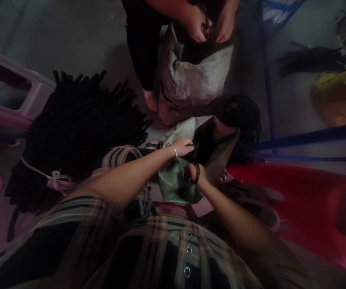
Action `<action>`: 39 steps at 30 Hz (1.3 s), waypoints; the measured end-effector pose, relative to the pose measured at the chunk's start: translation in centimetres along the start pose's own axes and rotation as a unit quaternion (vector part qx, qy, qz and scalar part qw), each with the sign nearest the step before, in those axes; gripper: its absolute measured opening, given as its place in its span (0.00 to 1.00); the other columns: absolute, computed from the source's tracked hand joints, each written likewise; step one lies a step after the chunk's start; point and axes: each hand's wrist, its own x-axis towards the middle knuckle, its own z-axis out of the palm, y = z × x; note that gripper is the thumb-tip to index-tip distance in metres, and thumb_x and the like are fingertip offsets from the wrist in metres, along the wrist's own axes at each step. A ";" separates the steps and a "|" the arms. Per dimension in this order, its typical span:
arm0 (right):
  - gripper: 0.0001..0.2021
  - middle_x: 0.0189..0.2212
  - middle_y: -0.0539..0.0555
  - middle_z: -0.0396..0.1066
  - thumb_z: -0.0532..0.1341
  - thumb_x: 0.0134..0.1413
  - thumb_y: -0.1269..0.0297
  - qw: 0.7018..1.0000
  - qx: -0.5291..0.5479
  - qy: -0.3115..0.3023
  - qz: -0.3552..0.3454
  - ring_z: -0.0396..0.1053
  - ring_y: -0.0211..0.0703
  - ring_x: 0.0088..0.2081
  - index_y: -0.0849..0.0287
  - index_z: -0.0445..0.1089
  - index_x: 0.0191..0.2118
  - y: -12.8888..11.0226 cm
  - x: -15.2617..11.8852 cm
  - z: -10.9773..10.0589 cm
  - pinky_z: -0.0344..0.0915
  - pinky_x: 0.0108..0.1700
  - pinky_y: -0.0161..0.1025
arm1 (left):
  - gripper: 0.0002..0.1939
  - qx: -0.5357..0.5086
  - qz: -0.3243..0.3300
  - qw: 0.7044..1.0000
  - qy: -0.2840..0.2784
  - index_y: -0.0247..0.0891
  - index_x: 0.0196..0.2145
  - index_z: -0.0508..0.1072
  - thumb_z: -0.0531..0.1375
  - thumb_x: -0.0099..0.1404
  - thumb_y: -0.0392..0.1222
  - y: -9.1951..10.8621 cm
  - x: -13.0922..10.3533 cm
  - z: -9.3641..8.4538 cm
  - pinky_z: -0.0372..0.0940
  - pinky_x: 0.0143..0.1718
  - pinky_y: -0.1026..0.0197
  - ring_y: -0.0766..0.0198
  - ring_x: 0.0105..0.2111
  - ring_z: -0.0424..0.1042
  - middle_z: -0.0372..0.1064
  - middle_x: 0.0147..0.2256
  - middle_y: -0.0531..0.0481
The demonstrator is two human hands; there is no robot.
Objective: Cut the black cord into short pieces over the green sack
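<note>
My left hand [183, 147], with a bracelet at the wrist, is closed on a thin black strip at the mouth of a greenish woven sack [175, 188]. Just below it, my right hand [202, 176] grips black-handled scissors [196, 172], whose blades point up towards the strip. Both hands are over the near side of the open sack, and its inside is too dark to make out. To my left lies a large bundle of long black strips [85, 116], tied with pale string [56, 176].
Opposite me, a co-worker's hands [198, 24] hold scissors above another sack [197, 80]. A pink plastic stool [37, 96] stands at left. On the right are a red plastic surface [305, 208], blue metal bars [299, 142], a yellow sack [338, 96] and a black coil [242, 116].
</note>
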 end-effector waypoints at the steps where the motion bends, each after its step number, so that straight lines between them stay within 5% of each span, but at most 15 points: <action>1: 0.10 0.16 0.51 0.66 0.52 0.43 0.63 1.000 -0.001 -0.001 0.004 0.65 0.39 0.20 0.61 0.66 0.22 -0.1 -0.1 0.0 0.58 0.23 0.33 | 0.10 0.009 -0.002 1.000 0.004 0.34 0.31 0.74 0.55 0.56 0.40 0.1 -0.1 -0.1 0.57 0.26 0.67 0.69 0.22 0.61 0.64 0.19 0.55; 19: 0.11 0.17 0.51 0.64 0.52 0.44 0.60 1.000 0.024 0.011 -0.006 0.62 0.36 0.14 0.62 0.65 0.21 1.6 0.8 0.5 0.55 0.15 0.32 | 0.15 0.223 -0.019 0.975 0.001 0.35 0.40 0.76 0.54 0.58 0.40 0.5 0.1 -0.9 0.60 0.38 0.65 0.62 0.37 0.68 0.73 0.37 0.47; 32: 0.12 0.18 0.53 0.66 0.52 0.45 0.59 0.999 -0.029 0.000 0.022 0.64 0.38 0.19 0.62 0.65 0.22 2.0 1.2 0.3 0.56 0.20 0.32 | 0.14 0.169 -0.058 0.983 0.039 0.36 0.37 0.77 0.56 0.56 0.41 0.5 0.1 -1.1 0.60 0.35 0.66 0.65 0.33 0.68 0.73 0.32 0.49; 39: 0.13 0.20 0.53 0.67 0.51 0.47 0.58 0.999 -0.028 -0.010 -0.044 0.65 0.39 0.24 0.62 0.65 0.24 2.4 1.5 0.7 0.58 0.26 0.32 | 0.11 0.099 -0.078 0.989 0.072 0.35 0.32 0.76 0.56 0.55 0.41 0.4 0.4 -1.3 0.61 0.31 0.67 0.66 0.28 0.68 0.70 0.25 0.50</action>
